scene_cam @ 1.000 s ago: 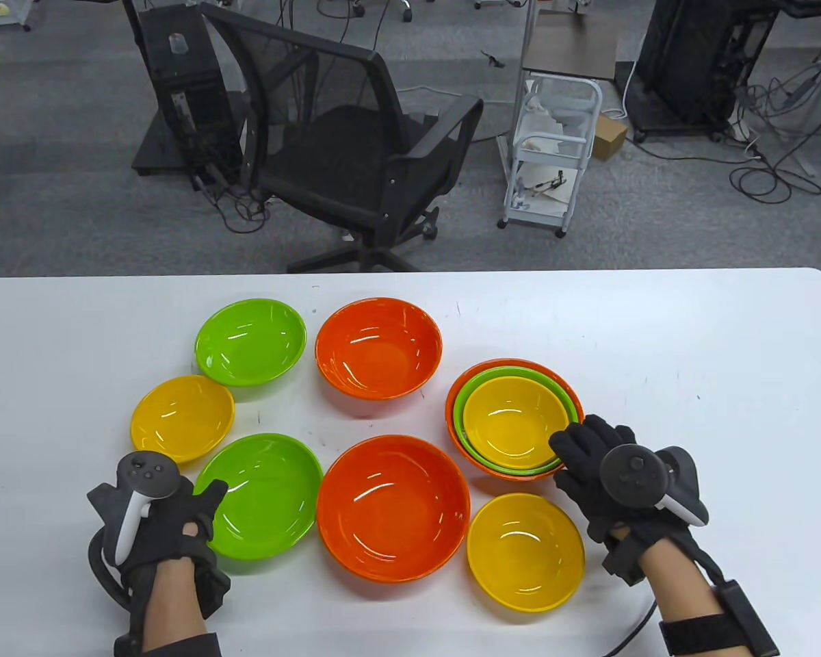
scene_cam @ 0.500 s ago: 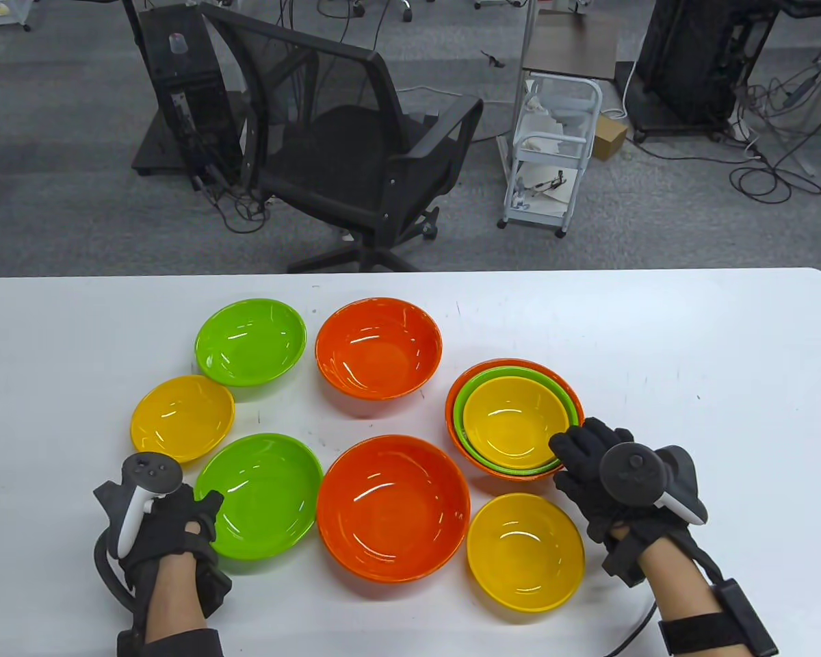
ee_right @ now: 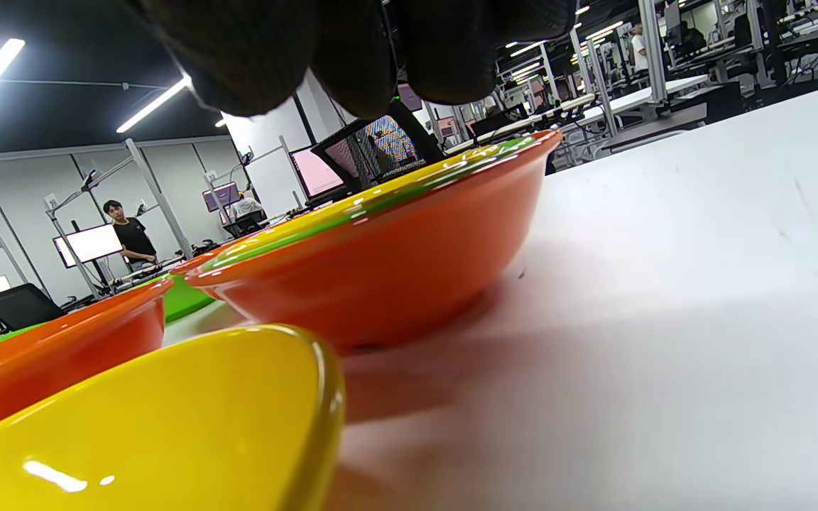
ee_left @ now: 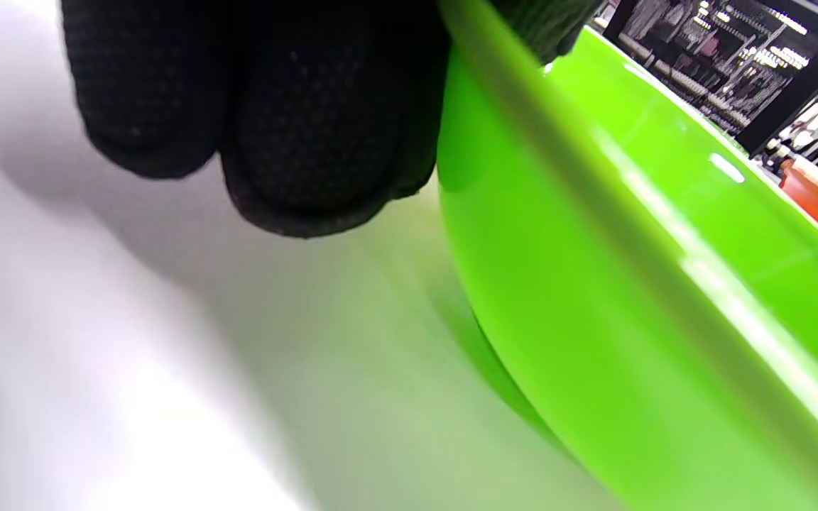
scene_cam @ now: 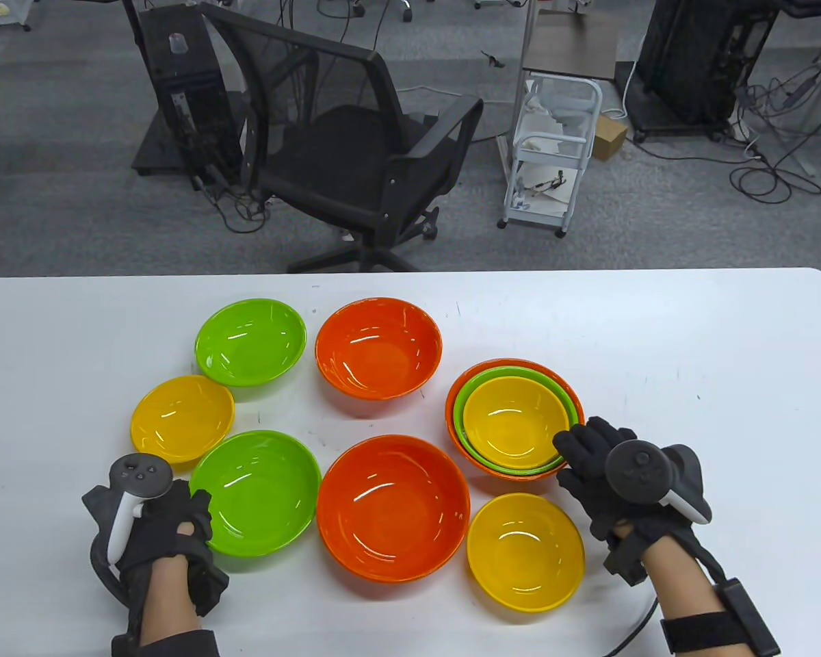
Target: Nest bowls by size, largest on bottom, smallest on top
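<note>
Two hands low on the white surface (scene_cam: 691, 342), left hand (scene_cam: 157, 527) gripping the near green bowl's (scene_cam: 256, 493) rim, right hand (scene_cam: 605, 472) resting uncurled against the nested orange-green-yellow stack (scene_cam: 513, 417), five other bowls loose around.

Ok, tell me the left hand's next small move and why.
Probably lift the near green bowl and carry it over the large orange bowl beside it. The left hand grips the green bowl's near-left rim, the orange one sits empty and looks larger, and the right hand rests at a finished orange-green-yellow stack.
</note>
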Available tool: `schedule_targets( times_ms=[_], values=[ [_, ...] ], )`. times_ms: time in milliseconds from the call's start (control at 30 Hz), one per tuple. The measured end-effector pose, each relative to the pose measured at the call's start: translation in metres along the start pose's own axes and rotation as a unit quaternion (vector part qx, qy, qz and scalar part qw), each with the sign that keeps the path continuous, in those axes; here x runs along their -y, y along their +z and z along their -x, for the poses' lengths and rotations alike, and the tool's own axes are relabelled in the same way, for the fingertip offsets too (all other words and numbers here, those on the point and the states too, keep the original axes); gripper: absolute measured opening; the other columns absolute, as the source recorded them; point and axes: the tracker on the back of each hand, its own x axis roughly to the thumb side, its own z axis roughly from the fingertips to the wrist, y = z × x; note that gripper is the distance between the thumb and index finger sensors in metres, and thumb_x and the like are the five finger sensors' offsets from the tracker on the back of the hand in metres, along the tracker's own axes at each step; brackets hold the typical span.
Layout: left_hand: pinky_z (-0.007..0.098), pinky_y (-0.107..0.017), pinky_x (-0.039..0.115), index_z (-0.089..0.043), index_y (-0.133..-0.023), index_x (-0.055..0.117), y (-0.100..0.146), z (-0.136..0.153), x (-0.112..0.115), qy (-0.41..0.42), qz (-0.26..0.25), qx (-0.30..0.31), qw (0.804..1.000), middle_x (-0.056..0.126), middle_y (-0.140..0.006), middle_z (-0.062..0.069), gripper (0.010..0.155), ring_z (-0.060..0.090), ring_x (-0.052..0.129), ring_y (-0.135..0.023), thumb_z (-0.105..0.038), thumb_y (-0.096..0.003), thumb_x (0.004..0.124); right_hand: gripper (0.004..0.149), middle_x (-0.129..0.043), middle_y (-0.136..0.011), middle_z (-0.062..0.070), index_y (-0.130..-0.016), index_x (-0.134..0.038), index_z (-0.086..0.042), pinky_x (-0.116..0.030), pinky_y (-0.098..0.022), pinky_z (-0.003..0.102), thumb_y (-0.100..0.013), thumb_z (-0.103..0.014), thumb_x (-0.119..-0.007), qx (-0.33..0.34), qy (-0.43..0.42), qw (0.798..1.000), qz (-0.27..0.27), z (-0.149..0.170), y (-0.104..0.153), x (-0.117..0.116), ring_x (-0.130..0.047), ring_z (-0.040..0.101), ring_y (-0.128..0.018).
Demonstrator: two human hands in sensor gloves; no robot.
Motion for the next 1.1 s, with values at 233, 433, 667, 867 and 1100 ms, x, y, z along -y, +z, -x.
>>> schedule_targets(
  times_ms=[233,433,667,867,1100],
  values=[
    [0.038,-0.038,0.091,-0.014,-0.102,0.062,0.008,-0.004,-0.007,0.037,-0.020,0.035,0.998,0.095,-0.067,0.005,0.054,0.018,0.103,-0.042,-0.040,-0.0541,0.067,0.058,-0.060,-0.108,0.023,-0.103,-0.066,-0.009,-0.030,-0.069,0.071,-0.050,-0.034,-0.074,-0.004,-0.004,1.000,0.002,0.002,0.000,0.001,-0.039,0.052,-0.102],
    [0.037,-0.038,0.092,-0.013,-0.104,0.059,0.018,-0.023,-0.008,0.056,-0.028,0.095,0.993,0.095,-0.067,0.005,0.057,0.018,0.103,-0.042,-0.040,-0.0546,0.066,0.058,-0.059,-0.108,0.023,-0.103,-0.066,-0.009,-0.030,-0.069,0.070,-0.050,-0.034,-0.074,-0.005,-0.007,1.000,0.003,0.003,0.000,0.001,-0.039,0.052,-0.102],
    [0.035,-0.037,0.092,-0.013,-0.105,0.057,0.029,-0.056,0.007,0.060,-0.001,0.182,0.981,0.095,-0.067,0.004,0.058,0.016,0.103,-0.042,-0.041,-0.0548,0.065,0.058,-0.059,-0.108,0.023,-0.103,-0.066,-0.009,-0.030,-0.069,0.070,-0.050,-0.034,-0.074,-0.008,-0.008,1.000,-0.001,0.004,-0.001,0.001,-0.039,0.052,-0.102],
    [0.035,-0.037,0.092,-0.013,-0.105,0.056,0.042,-0.082,0.023,0.031,0.012,0.231,0.972,0.095,-0.067,0.005,0.058,0.017,0.104,-0.042,-0.041,-0.0547,0.066,0.058,-0.059,-0.108,0.023,-0.103,-0.066,-0.009,-0.030,-0.069,0.070,-0.051,-0.034,-0.074,-0.009,-0.008,1.000,-0.003,0.004,-0.001,0.001,-0.039,0.052,-0.102],
    [0.035,-0.035,0.093,-0.012,-0.105,0.057,0.053,-0.106,0.048,-0.007,0.038,0.261,0.965,0.096,-0.065,0.005,0.059,0.016,0.104,-0.040,-0.042,-0.0543,0.067,0.058,-0.059,-0.108,0.023,-0.103,-0.066,-0.009,-0.030,-0.069,0.070,-0.050,-0.034,-0.074,-0.009,-0.008,1.000,-0.003,0.004,-0.001,0.001,-0.039,0.052,-0.102]
  ],
)
